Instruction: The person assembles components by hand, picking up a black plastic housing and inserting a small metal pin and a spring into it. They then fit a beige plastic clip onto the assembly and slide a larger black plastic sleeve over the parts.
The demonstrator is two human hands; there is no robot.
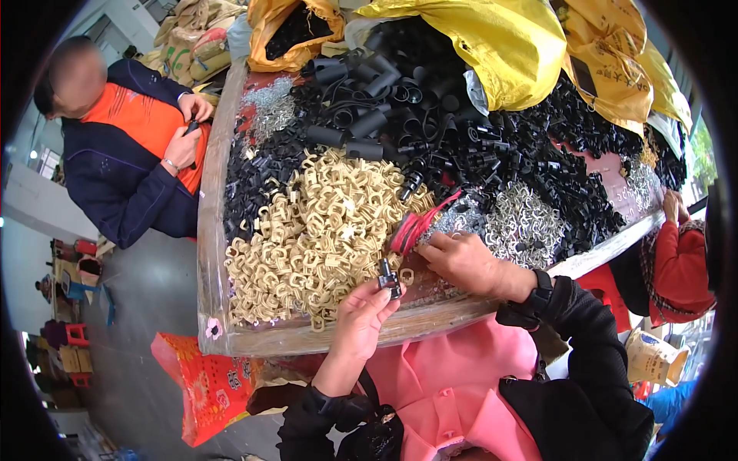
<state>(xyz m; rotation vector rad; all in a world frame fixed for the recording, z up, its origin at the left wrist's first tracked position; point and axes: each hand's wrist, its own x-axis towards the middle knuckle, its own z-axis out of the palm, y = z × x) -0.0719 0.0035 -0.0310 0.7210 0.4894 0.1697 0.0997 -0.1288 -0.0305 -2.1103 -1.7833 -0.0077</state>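
Observation:
My left hand (pixel 360 316) is at the table's near edge. Its thumb and fingers pinch a small black plastic fitting (pixel 390 286) with a narrow stem pointing up. My right hand (pixel 470 263) reaches over the tabletop to the right of it. Its fingers are bent together, and whatever they hold is hidden. Just beyond those fingertips lies a bundle of red bands (pixel 415 230). A heap of cream-coloured plastic loops (pixel 307 230) spreads left of both hands. Past my right hand lie small silver metal pieces (pixel 460 213) and a pile of silver rings (pixel 526 227).
Black tubes (pixel 369 123) and black plastic parts (pixel 523 157) cover the far table. A yellow sack (pixel 492 46) and an orange sack (pixel 265 34) stand behind. One person (pixel 131 146) works at left, another (pixel 676 261) at right. The table has a raised wooden rim (pixel 213 223).

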